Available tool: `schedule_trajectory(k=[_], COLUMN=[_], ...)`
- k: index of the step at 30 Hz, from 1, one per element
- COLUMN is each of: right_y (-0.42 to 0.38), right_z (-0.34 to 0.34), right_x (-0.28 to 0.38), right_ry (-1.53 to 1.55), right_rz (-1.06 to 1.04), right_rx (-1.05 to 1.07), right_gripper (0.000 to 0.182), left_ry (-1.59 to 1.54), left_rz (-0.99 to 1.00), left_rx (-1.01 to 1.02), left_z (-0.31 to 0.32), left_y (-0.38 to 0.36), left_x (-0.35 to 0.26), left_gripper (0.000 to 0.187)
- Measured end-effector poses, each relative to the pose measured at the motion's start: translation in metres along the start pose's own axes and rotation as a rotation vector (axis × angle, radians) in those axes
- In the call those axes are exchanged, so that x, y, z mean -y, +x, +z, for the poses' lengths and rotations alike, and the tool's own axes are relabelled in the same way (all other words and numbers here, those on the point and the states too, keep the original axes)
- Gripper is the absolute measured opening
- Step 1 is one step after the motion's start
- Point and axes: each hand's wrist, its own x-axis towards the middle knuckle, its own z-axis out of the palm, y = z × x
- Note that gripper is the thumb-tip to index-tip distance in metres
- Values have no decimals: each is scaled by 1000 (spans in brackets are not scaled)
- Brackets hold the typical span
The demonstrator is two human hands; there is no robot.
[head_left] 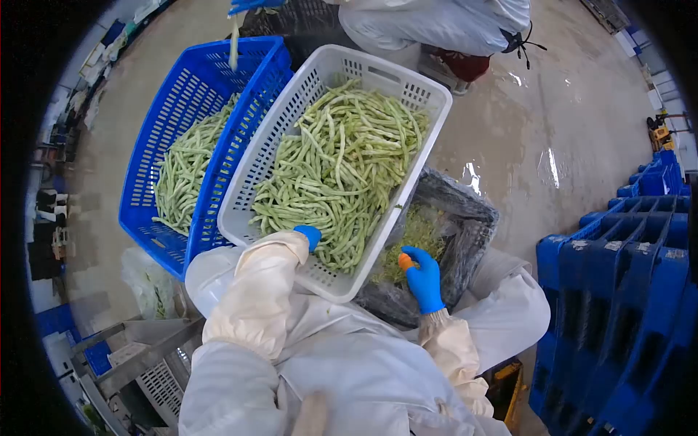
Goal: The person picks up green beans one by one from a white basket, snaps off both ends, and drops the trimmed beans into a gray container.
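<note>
Beans [342,167] heaped in the white basket [327,287], just past the left hand [309,237]. Too hidden to tell how open, or if holding any. Right hand [425,282] half curled over the dark bin [480,218]; can't tell if gripping. Looks like sorting; calls next for gentle picking.

You can read no text, brand, number or sign anywhere in this view. Over on your right, the blue plastic pallets [618,305] carry a few small pale labels [614,245] near their upper edges; these may be printed, but they are too small and blurred for you to make out any letter or figure on them.
</note>
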Motion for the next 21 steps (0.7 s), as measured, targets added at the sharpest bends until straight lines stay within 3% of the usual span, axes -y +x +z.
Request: schedule_trajectory(k=[2, 4, 5, 7, 8, 10, 12, 15, 21], right_y=[-2, -6, -7, -11, -13, -15, -16, -25, -36], right_z=[2, 2, 2, 0, 0, 2, 7, 7, -7], right_x=[-6, -4, -2, 1, 3, 7, 11, 33, 38], right_ry=[-1, -4, -23, -36, -7, 30, 122, 146, 66], right_rz=[-17, -35, -50, -70, -101, -137, -223, -339, -363], right_rx=[6, 10, 25, 31, 19, -5, 31, 8, 99], right_gripper=[23, 23, 23, 23, 24, 25, 26, 25, 18], left_ry=[25, -7, 4, 24, -98, -385, -462, -307, -178], left_rz=[54, 279, 274, 64, 9, 144, 262, 386, 332], left_rx=[24, 121, 115, -26, -201, -506, -703, -871, -963], left_z=[0, -11, -17, -47, -69, -108, -135, -154, -159], left_y=[-7, -24, -29, -51, -65, -101, -131, -159, -171], left_x=[10, 15, 15, 1, -14, -47, -88, -133, -166], left_gripper=[21, 21, 21, 17, 17, 17, 18, 20, 23])
